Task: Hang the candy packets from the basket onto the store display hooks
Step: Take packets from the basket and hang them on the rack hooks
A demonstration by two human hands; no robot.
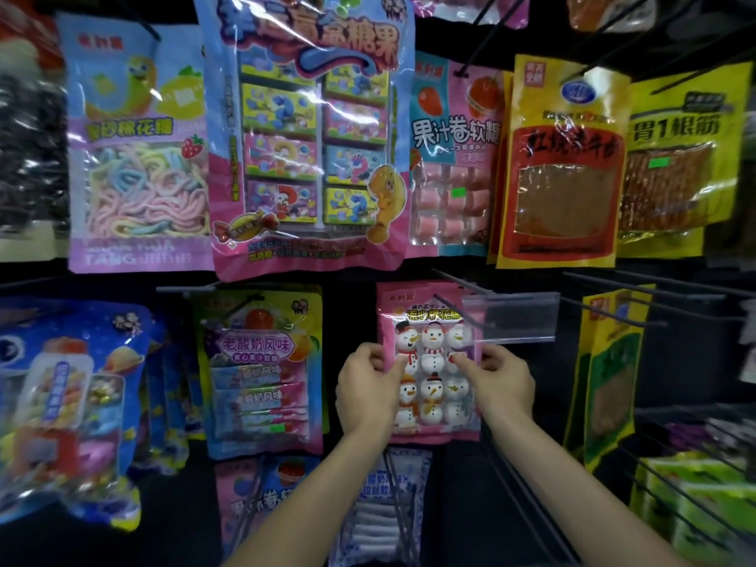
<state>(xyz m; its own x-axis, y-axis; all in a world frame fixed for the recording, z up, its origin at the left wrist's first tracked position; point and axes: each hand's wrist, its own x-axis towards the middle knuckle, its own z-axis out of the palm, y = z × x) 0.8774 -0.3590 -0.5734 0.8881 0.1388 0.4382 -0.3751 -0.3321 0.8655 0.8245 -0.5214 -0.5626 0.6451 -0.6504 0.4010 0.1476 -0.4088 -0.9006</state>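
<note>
A pink packet of snowman marshmallows (431, 378) is held upright in front of the display, in the lower middle of the head view. My left hand (368, 386) pinches its left edge, thumb on the front. My right hand (501, 382) pinches its right edge the same way. A black display hook (454, 311) with a clear price-tag holder (515, 319) sticks out over the packet's top right part. Whether the packet's top hole sits on the hook I cannot tell. The basket is not in view.
Hanging packets fill the wall: a large pink candy-box pack (311, 133) above, a pastel marshmallow-rope pack (143, 157) to its left, yellow snack packs (564, 165) at right, a green fruit-candy pack (262, 370) left of my hands. Bare black hooks (613, 317) jut out at right.
</note>
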